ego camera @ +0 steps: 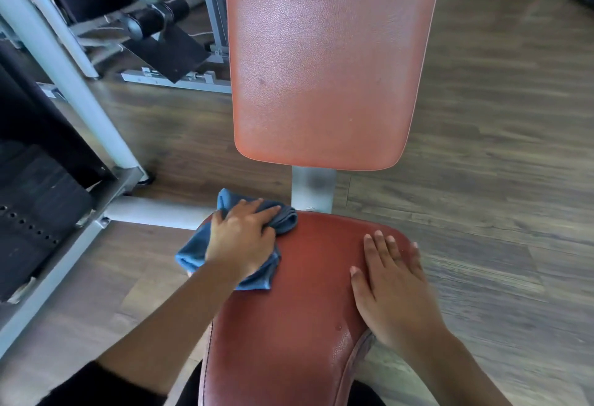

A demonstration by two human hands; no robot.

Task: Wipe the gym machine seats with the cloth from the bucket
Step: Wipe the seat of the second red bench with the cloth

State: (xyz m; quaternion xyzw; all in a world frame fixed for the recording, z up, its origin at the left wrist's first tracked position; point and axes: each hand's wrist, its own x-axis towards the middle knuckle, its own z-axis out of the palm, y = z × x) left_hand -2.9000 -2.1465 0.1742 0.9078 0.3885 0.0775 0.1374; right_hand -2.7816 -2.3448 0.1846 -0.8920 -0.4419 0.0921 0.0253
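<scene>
On the seat [305, 302], droplets bead near the front edge, and the right hand [392, 280] lies flat with fingers spread. At the far left corner the left hand [241, 238] grips the bunched blue cloth [193, 254] against the seat, so wiping looks under way. The backrest [324, 61] beyond probably remains; no writing or bucket shows.

Gym: red padded bench seat [289, 309] w/ backrest [328, 68], grey machine frames [64, 68], wood-look floor [498, 148].
</scene>
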